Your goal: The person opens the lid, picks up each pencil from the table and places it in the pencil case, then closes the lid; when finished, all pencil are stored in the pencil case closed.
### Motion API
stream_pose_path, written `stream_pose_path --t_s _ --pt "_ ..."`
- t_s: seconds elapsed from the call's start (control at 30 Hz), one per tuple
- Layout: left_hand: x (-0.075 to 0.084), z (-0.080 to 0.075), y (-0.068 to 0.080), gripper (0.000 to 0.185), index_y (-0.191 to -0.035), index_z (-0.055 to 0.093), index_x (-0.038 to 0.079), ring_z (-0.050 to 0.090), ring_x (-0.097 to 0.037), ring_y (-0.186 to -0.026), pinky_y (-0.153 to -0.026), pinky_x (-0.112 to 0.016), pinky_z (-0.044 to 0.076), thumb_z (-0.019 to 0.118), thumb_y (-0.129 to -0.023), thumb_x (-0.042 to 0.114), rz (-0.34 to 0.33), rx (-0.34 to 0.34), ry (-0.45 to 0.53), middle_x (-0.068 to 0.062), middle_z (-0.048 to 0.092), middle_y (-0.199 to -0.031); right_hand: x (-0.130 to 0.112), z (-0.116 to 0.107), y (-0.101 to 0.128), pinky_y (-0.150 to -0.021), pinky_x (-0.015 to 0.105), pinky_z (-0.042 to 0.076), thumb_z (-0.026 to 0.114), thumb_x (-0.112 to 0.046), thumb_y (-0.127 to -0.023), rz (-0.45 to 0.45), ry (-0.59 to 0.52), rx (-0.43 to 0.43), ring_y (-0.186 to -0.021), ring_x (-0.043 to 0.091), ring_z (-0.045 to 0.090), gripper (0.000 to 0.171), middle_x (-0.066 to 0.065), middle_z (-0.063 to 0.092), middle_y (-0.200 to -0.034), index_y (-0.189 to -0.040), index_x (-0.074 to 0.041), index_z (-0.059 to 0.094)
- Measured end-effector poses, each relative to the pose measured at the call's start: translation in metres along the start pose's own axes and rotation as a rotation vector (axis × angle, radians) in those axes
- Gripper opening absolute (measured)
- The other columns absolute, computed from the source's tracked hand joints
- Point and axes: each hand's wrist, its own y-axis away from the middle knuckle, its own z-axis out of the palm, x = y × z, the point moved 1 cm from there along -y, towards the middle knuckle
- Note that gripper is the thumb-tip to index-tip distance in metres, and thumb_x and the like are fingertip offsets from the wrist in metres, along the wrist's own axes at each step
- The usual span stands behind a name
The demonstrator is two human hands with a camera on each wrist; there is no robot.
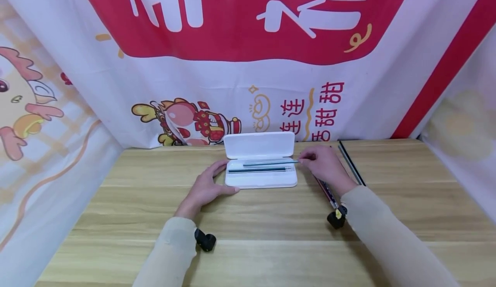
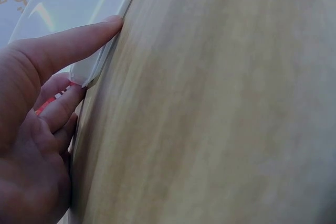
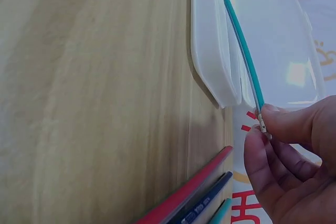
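A white pencil case [image 1: 261, 183] lies with its lid [image 1: 259, 145] raised at the back of the table. Inside it rests a dark green pencil [image 1: 257, 171]. My left hand [image 1: 205, 188] holds the case's left end, thumb along the front edge and fingers round the end. My right hand [image 1: 323, 164] pinches a teal pencil [image 3: 244, 51] at its ferrule end, between thumb and fingertips. That pencil slants over the right end of the case, its far part above the tray. Whether its tip touches the tray, I cannot tell.
On the wooden table [image 1: 263, 222], a red pencil [image 3: 186, 187], a dark blue pencil [image 3: 207, 198] and a teal pencil [image 3: 221, 212] lie right of the case, partly under my right arm. A printed cloth [image 1: 217, 76] hangs behind the table's back edge.
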Motion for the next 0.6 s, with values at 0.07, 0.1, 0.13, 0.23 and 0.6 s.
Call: stream_pose_path --t_s 0.07,0.1,0.13,0.23,0.6 --pt "0.000 0.000 0.000 0.092 -0.161 0.046 0.037 0.021 -0.032 -0.168 -0.134 -0.067 0.015 0.095 -0.082 0.036 -0.002 0.003 0.000 0.004 0.044 -0.172 -0.002 0.003 -0.004 -0.084 0.040 0.056 0.073 -0.016 -0.102 0.000 -0.002 -0.012 -0.103 0.027 0.068 0.014 0.012 0.079 -0.113 -0.110 -0.010 0.083" --pt "-0.001 0.000 0.000 0.092 -0.161 0.046 0.036 0.021 -0.032 -0.168 -0.134 -0.067 0.015 0.095 -0.082 0.036 -0.002 0.003 0.000 0.004 0.044 -0.172 -0.003 0.004 -0.006 -0.085 0.040 0.056 0.074 -0.016 -0.102 0.000 -0.001 -0.017 -0.103 0.027 0.068 0.013 0.011 0.079 -0.112 -0.110 -0.011 0.083" --pt "-0.001 0.000 0.000 0.092 -0.161 0.046 0.036 0.021 -0.032 -0.168 -0.134 -0.067 0.016 0.095 -0.082 0.036 -0.002 0.004 -0.001 0.003 0.044 -0.172 -0.003 0.005 -0.008 -0.085 0.041 0.056 0.074 -0.016 -0.101 -0.003 0.001 -0.023 -0.103 0.028 0.068 0.013 0.011 0.079 -0.111 -0.109 -0.011 0.083" --pt "-0.001 -0.001 0.000 0.092 -0.161 0.046 0.036 0.022 -0.032 -0.168 -0.134 -0.067 0.017 0.095 -0.082 0.037 -0.001 0.004 -0.004 0.003 0.044 -0.172 -0.005 0.008 -0.011 -0.090 0.044 0.057 0.074 -0.013 -0.101 -0.022 0.006 -0.040 -0.105 0.029 0.069 0.012 0.012 0.079 -0.112 -0.109 -0.011 0.083" --pt "0.000 0.000 -0.001 0.092 -0.160 0.047 0.035 0.022 -0.032 -0.168 -0.134 -0.066 0.017 0.096 -0.082 0.036 0.017 0.002 -0.003 0.003 0.045 -0.172 -0.009 0.017 -0.018 -0.096 0.044 0.057 0.072 -0.007 -0.101 -0.016 -0.067 -0.089 -0.109 0.029 0.066 0.018 0.011 0.077 -0.117 -0.115 -0.011 0.081"
